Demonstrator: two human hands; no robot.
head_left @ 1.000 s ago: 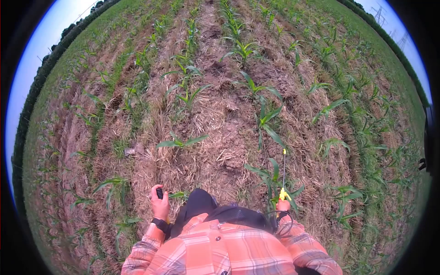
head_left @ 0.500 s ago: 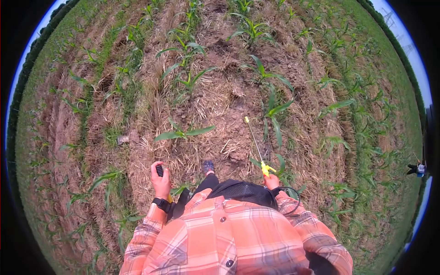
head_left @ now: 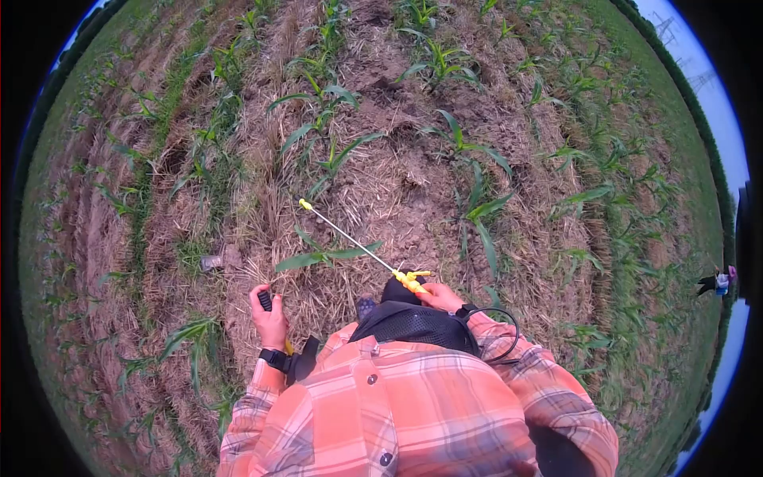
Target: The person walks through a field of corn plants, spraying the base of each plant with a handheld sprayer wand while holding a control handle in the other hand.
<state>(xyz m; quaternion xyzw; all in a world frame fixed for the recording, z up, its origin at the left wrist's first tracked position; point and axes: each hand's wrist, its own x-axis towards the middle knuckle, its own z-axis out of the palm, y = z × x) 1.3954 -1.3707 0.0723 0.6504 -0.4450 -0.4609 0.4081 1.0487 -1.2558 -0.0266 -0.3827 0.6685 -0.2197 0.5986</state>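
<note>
My right hand is closed around the yellow handle of a spray wand. The wand's thin metal tube slants up and left, and its yellow nozzle is above a young corn plant. From the handle side a black hose loops back by my right sleeve. At the left, my left hand is wrapped round a black ribbed handle; a bit of yellow shows below by the wrist. Where that handle leads is hidden by my sleeve.
Rows of young corn run ahead on both sides over straw-littered soil. A small pale piece of litter lies left. Another person stands far right. Pylons rise beyond the field. My shoe shows below.
My right hand has swung the spray wand from the right across to the left, bringing its nozzle over the left row. My left hand keeps its grip, slightly shifted left. One leg has come forward.
</note>
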